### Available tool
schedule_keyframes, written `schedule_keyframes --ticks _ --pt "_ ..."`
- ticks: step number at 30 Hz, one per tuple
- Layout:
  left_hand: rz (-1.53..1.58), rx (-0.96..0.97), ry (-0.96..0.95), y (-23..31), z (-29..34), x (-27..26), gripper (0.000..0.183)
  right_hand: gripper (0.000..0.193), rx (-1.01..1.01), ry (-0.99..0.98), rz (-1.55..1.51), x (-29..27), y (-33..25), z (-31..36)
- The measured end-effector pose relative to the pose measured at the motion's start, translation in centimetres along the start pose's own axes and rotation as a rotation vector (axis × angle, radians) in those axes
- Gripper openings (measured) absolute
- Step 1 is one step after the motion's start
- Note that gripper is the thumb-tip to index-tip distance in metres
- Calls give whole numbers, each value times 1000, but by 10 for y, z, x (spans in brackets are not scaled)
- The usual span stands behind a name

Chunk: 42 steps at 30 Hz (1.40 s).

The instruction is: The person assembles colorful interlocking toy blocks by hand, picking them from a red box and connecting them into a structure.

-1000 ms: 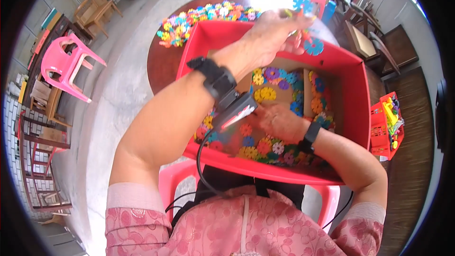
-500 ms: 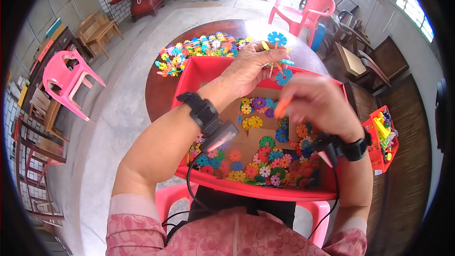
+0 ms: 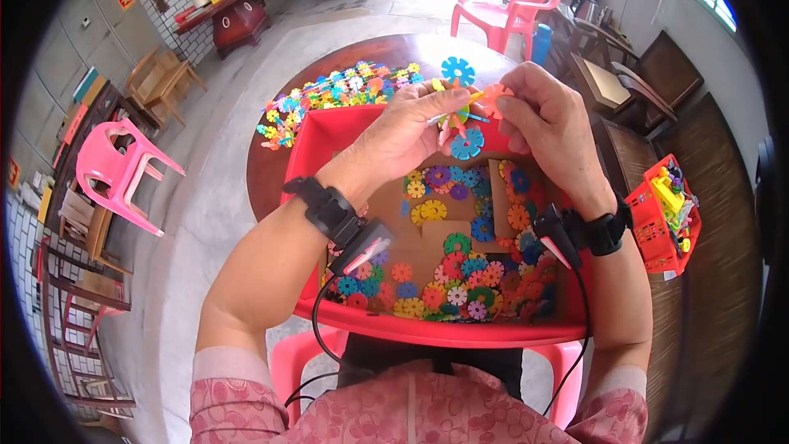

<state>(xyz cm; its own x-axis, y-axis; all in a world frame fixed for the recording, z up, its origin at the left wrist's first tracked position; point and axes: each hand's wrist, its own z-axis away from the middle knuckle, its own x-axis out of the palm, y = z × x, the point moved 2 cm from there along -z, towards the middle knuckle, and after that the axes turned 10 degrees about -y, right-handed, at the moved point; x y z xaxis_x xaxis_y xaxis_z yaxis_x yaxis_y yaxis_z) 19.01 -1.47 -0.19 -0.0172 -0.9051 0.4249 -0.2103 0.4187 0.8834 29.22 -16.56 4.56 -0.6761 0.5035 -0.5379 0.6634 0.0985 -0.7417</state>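
Observation:
My left hand [image 3: 415,125] grips a small cluster of joined plastic snowflake discs [image 3: 467,144], with blue, yellow and green pieces showing. Pinched in my right hand [image 3: 546,111] is an orange-red snowflake disc [image 3: 495,101], which meets the cluster's right side; whether its slot is engaged I cannot tell. Both hands are over the far part of a red bin [image 3: 329,127]. Inside the bin lie many loose discs [image 3: 460,271] in mixed colours, among cardboard pieces [image 3: 394,234]. Beyond its far left corner stands a large assembled mass of discs [image 3: 345,90].
The bin rests against a round brown table [image 3: 267,168]. To the right hangs or stands a red basket [image 3: 657,238] with yellow toys. Pink chairs [image 3: 115,164] stand at left and far right. Black straps and cables run along both my wrists.
My right hand has moved up and away from me, bringing the orange-red disc from above the bin to the cluster. My left hand still holds the cluster, shifted slightly left.

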Motion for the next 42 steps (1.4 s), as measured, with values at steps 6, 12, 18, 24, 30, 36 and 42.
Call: schedule_keyframes --ticks 6,12,18,24,30,36,42 --pt "105 -52 88 0 0 7 21 9 -25 30 53 -2 7 1" --pt "89 -56 62 -1 1 0 24 9 48 -8 17 -2 6 0" --pt "-48 -26 97 3 1 3 27 9 52 5 6 -2 4 1" --pt "-248 -9 89 2 0 5 24 9 30 -40 66 1 5 1" --pt "-540 47 110 3 2 9 27 9 -123 -19 237 2 9 3" --pt "-538 101 202 3 4 26 25 9 -116 26 256 4 8 6" --pt "-582 111 260 -1 8 29 22 9 -128 14 245 7 12 4"
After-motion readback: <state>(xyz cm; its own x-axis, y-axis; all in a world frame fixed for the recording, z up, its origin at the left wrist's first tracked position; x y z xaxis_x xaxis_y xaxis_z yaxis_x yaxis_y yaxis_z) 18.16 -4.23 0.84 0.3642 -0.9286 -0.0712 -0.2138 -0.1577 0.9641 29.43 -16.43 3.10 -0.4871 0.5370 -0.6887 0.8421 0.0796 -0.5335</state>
